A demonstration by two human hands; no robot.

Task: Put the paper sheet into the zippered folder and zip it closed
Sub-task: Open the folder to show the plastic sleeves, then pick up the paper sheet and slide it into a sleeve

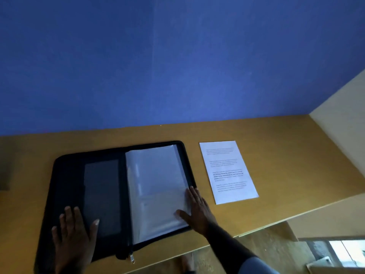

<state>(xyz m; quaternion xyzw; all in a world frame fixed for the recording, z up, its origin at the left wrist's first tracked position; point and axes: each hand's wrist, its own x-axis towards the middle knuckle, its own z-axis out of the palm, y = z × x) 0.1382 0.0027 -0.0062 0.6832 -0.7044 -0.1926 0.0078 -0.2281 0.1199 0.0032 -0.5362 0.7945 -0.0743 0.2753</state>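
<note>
A black zippered folder (67,178) lies unfolded flat on the yellow-brown desk (286,155). Its left half has a dark mesh pocket (102,190); its right half holds clear plastic sleeves (156,178). A silver zip pull (132,258) hangs at the near end of the spine. The printed white paper sheet (227,171) lies on the desk to the right of the folder, apart from it. My left hand (73,236) rests flat, fingers spread, on the folder's left half. My right hand (197,210) lies flat on the near right corner of the sleeves.
A blue wall (177,66) rises behind the desk, and a cream wall (343,119) bounds its right side. The desk's front edge runs diagonally at lower right, with floor (266,252) beyond it. A dark object (5,175) sits at the far left edge.
</note>
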